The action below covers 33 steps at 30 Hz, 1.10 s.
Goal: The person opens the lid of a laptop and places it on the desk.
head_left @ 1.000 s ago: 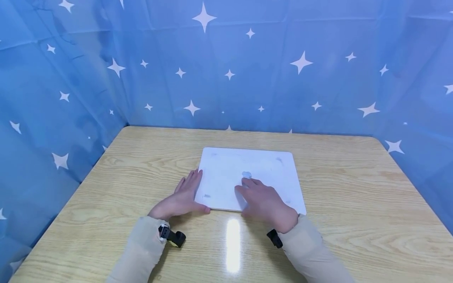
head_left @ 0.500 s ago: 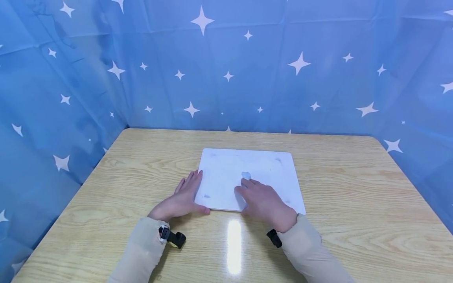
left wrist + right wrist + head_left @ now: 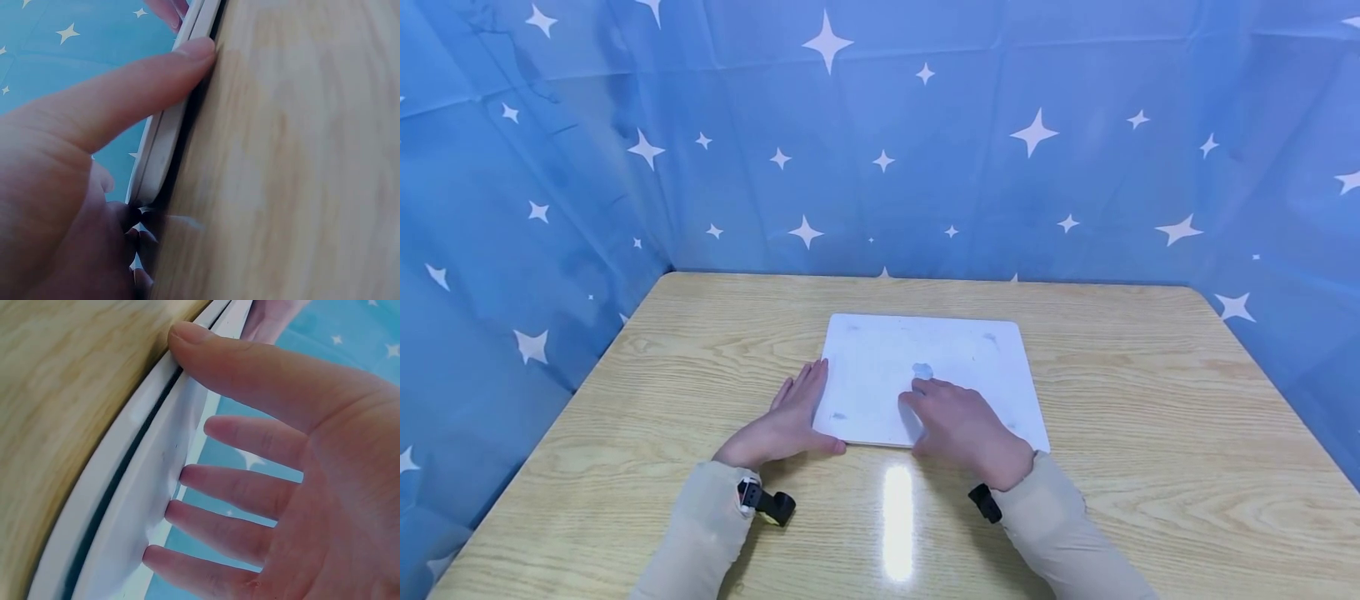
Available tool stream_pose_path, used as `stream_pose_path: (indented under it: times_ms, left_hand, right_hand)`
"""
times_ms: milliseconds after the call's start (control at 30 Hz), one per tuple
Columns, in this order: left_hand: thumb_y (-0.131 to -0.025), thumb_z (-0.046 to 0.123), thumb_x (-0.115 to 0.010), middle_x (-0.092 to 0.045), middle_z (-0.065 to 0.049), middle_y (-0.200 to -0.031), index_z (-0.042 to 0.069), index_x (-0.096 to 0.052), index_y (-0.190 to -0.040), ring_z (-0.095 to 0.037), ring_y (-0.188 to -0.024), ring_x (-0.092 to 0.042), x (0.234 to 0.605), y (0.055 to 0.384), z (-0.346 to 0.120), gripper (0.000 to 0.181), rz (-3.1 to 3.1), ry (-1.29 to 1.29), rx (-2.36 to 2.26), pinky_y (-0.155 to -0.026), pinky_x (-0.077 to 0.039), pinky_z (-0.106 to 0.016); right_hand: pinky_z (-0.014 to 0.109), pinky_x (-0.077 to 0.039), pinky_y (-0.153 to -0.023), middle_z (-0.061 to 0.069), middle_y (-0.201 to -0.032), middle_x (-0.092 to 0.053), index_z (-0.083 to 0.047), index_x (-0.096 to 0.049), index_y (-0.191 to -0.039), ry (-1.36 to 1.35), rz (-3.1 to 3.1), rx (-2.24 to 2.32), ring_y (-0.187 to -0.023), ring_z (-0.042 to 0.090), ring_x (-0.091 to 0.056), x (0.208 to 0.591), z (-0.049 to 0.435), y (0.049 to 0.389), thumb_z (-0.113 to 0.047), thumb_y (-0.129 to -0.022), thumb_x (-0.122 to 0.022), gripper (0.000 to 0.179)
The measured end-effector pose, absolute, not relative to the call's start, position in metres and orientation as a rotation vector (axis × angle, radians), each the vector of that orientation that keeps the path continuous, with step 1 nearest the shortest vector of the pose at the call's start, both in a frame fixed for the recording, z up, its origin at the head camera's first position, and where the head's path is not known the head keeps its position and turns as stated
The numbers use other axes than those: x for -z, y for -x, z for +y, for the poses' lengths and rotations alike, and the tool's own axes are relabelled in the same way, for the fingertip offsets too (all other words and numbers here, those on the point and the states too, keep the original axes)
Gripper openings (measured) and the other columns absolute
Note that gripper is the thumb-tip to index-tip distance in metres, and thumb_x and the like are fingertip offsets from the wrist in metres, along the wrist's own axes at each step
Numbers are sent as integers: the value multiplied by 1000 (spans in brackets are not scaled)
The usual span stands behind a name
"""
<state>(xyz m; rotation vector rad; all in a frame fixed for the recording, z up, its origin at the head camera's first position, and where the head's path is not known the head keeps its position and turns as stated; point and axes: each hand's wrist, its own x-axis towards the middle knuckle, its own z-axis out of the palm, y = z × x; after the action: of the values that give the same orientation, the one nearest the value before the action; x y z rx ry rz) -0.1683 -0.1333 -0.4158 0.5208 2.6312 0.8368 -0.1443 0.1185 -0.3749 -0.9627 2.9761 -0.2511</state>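
Note:
A closed white laptop (image 3: 872, 367), rounded at the corners, lies flat on the wooden table, with a bluish mark (image 3: 922, 371) mid-lid and faint smudges by the corners. My left hand (image 3: 786, 421) lies at its left front corner, fingers extended along the side, thumb (image 3: 156, 78) against the front edge. My right hand (image 3: 962, 429) is over the front part of the lid. Its nearly straight, spread fingers (image 3: 240, 487) touch the top with their tips, while the thumb (image 3: 219, 353) rests at the front edge. A dark seam (image 3: 119, 469) divides lid and base along that edge.
The wooden table (image 3: 1150, 400) extends on all sides of the laptop. A blue curtain with white stars (image 3: 955, 167) hangs behind and beside it. Small black cameras (image 3: 778, 507) are strapped at both wrists, over light sleeves. A bright reflection lies on the tabletop in front.
Both hands and the laptop keep their places. Only the head view has shifted slightly.

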Motion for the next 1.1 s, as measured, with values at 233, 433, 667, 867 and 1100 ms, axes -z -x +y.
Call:
stream_pose_path:
  times_ms: [233,433,667,867,1100]
  left_hand:
    - [-63,49,-73,10,-3,-148,12,10,-142,-14,-133,13,417,169,-134,121,2634,-518,-853,-106,9,-36]
    - [-59,58,-72,7,-7,-148,8,9,-142,-14,-133,10,420,169,-135,126,2661,-467,-828,-107,6,-36]
    - [-56,66,-69,5,-9,-149,7,6,-143,-21,-134,10,420,168,-136,128,2722,-447,-762,-107,0,-42]
    - [-56,67,-68,4,-17,-147,3,1,-143,-28,-134,9,419,168,-136,128,2765,-495,-720,-107,0,-44]
    - [-59,63,-68,5,-15,-148,3,-1,-143,-27,-134,10,418,169,-140,123,2725,-507,-721,-107,1,-44]
  right_hand:
    - [28,-41,-52,-8,-79,-49,-16,-58,-93,990,2991,238,-67,12,-48,374,119,145,-18,-60,-76,37]
    - [27,-41,-51,-10,-76,-49,-18,-60,-90,995,3003,228,-64,10,-47,373,119,144,-18,-60,-76,34]
    - [26,-40,-50,-10,-78,-51,-19,-60,-90,970,3004,222,-65,9,-48,372,117,143,-19,-60,-75,33]
    - [26,-39,-49,-10,-78,-52,-19,-60,-89,975,3010,230,-63,9,-47,371,119,143,-20,-60,-75,32]
    - [26,-41,-51,-9,-83,-57,-19,-60,-90,999,3003,241,-65,9,-49,368,122,143,-21,-62,-75,32]
